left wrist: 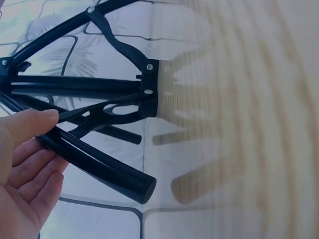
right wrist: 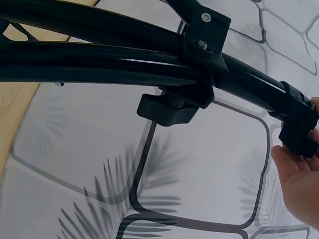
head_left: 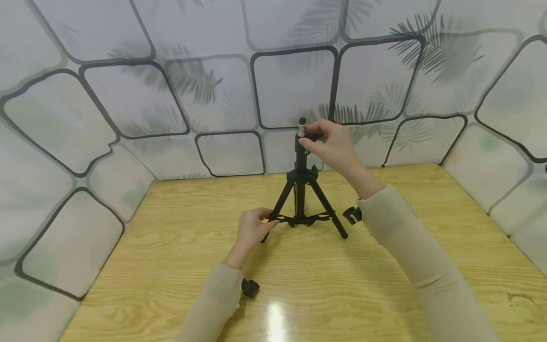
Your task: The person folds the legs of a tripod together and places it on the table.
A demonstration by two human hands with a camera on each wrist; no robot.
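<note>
A black tripod stand (head_left: 301, 199) is upright on the wooden table with its legs spread and a silver stud with a dark tip (head_left: 302, 124) on top. My left hand (head_left: 252, 227) holds one leg low down, thumb on the near side and fingers behind it. That leg's round foot end (left wrist: 144, 191) juts past the fingers in the left wrist view. Up at the stand's top, my right hand (head_left: 335, 145) grips around the collar and its black knob (right wrist: 299, 141). A second knob (right wrist: 167, 108) sits lower, at the leg hub. The right fingertips are partly hidden in the right wrist view.
The table (head_left: 179, 266) has a light wood-grain surface. Behind and beside it hangs a pale cloth (head_left: 295, 85) with dark outlines and leaf patterns, close behind the tripod. Small black devices stick out at the left cuff (head_left: 249, 288) and the right cuff (head_left: 353, 215).
</note>
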